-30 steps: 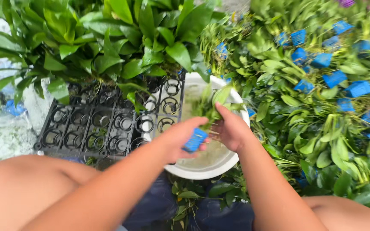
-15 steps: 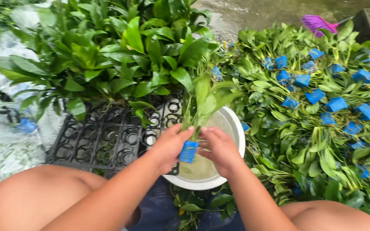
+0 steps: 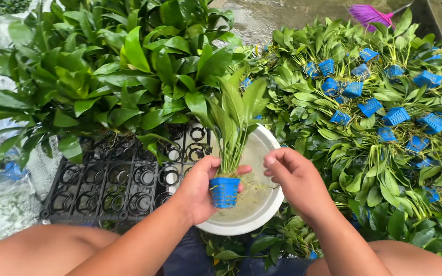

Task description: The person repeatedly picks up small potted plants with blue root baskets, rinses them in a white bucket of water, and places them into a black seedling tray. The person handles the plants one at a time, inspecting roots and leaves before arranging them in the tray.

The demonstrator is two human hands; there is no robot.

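Our left hand (image 3: 198, 186) pinches the light blue pot (image 3: 224, 192) over the white bowl (image 3: 262, 212)'s middle, right hand (image 3: 295, 179) loosely curled and empty; floppy leaves, so we'd grip the pot.

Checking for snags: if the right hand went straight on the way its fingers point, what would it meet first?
The right hand points left, so it would probably first meet the plant in the blue net pot held by the left hand, though depth is unclear.

I'm seeing my left hand (image 3: 200, 186) holding a potted plant (image 3: 226, 190) over a bowl (image 3: 262, 214), my right hand (image 3: 295, 181) just beside it. A slotted tray (image 3: 113, 186) is lying left of the bowl, leafy plants (image 3: 103, 66) standing behind it, and loose potted plants (image 3: 384, 117) are piling up on the right.
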